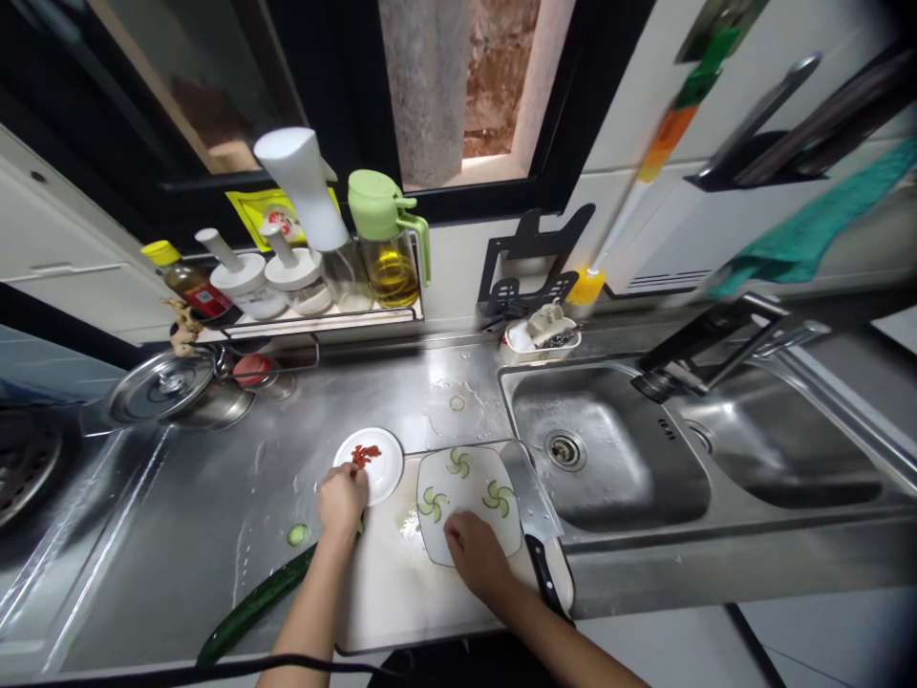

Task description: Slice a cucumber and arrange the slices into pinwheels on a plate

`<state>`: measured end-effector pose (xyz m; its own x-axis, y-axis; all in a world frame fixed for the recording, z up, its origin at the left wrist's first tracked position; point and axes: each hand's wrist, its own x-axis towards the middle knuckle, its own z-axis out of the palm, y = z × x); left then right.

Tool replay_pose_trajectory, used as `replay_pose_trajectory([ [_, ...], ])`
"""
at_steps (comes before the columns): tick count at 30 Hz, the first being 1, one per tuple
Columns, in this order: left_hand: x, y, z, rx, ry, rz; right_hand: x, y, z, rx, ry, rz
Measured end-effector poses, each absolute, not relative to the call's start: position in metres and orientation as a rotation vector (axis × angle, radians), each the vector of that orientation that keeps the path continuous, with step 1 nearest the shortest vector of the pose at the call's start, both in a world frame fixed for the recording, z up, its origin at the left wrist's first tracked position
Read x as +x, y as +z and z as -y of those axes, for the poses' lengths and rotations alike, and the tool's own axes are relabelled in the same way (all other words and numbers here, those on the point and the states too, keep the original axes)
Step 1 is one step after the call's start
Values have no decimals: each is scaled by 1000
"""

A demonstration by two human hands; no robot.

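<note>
My left hand is closed at the near edge of a small round white plate. On that plate lies a little pile of red pieces. Whatever its fingertips hold, if anything, is hidden. Over the near part of a squarish white plate, my right hand has its fingers curled together; their contents cannot be seen. Thin cucumber slices form pinwheels on this plate, three of them visible. Both plates rest on a white cutting board, the round one partly. A long cucumber lies beside my left forearm.
A cleaver lies at the board's right edge, its black handle towards me. Further right is a double steel sink with a black faucet. Behind stand an oil jug and seasoning jars. A lidded pot sits left.
</note>
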<state>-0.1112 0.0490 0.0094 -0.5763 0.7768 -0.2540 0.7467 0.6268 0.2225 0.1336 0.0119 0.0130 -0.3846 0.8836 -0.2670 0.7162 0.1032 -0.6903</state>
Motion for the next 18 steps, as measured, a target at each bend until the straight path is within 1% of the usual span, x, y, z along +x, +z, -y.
replay_pose_trajectory([
  [12, -117, 12, -34, 1100, 355, -2449, 135, 13, -12, -1576, 1163, 2164],
  [18, -94, 16, -18, 1044, 560, -2283, 135, 9, -14, -1565, 1171, 2179],
])
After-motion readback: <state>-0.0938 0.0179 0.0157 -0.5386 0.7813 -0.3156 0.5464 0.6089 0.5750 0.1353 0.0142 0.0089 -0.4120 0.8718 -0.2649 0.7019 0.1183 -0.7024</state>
